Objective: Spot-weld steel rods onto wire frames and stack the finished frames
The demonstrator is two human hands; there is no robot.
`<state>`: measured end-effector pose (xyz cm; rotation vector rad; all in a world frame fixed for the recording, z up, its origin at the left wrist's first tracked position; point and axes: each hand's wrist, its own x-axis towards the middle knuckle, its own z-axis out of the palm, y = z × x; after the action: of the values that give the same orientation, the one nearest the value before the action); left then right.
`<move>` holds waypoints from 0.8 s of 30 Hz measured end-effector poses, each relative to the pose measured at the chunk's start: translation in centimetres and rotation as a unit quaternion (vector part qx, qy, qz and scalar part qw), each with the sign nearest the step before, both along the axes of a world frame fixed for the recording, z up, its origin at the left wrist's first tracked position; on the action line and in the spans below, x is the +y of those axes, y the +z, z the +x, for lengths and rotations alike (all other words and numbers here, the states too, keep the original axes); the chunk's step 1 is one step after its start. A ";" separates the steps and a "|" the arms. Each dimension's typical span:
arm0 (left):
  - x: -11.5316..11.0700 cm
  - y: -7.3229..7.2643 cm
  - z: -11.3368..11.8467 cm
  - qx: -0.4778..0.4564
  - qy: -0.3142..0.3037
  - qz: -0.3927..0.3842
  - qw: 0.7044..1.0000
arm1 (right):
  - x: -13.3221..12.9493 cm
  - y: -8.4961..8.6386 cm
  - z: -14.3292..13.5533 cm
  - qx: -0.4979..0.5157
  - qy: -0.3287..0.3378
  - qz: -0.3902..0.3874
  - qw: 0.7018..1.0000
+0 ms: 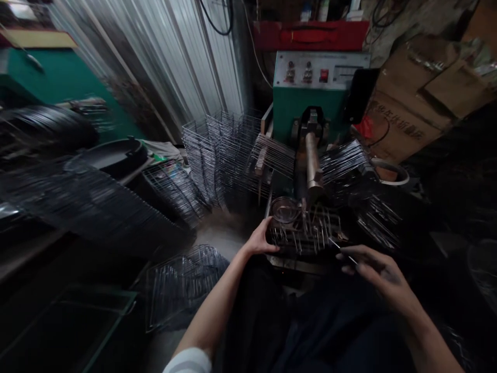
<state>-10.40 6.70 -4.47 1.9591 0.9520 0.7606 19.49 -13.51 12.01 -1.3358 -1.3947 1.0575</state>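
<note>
A wire rack [320,230] lies on the work surface of a green bench machine [281,111], below its metal arm [312,160]. My left hand [259,239] grips the rack's left edge, thumb toward me and fingers on the far side. A round, clear-looking dish [285,210] sits just beyond that hand, over the rack. Off the rack's right side, my right hand [382,272] pinches a thin metal rod [344,249] that points up and left toward the rack's wires. Dim light hides the rack's underside.
Stacked wire racks [217,155] stand left of the machine, with another wire pile [184,282] lower left. Bundles of metal rods [345,161] lie right of the arm. Cardboard boxes [404,119] rise at the right. A red case [310,35] sits above the control panel [322,72].
</note>
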 end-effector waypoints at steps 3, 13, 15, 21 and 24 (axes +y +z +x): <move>-2.4 1.9 -1.3 0.049 -0.014 0.065 0.997 | -0.8 1.2 -1.6 -0.064 0.104 0.013 0.992; -4.6 3.5 -1.0 0.165 -0.044 0.065 0.983 | 0.0 1.6 -5.8 -0.202 0.189 0.109 0.955; -5.2 4.5 0.7 0.198 -0.046 0.095 0.974 | 0.9 -0.1 -5.7 -0.261 0.167 0.116 0.944; -6.7 8.5 4.8 0.237 -0.028 0.148 0.960 | 4.0 -6.9 -4.5 -0.420 0.109 0.123 0.892; -7.1 9.9 5.2 0.227 -0.008 0.159 0.961 | 4.1 -8.1 -4.2 -0.478 0.084 0.166 0.859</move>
<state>-5.21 -0.35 5.46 2.4881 1.1287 0.4815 15.33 -9.39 3.91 -1.5498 -2.3206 0.1528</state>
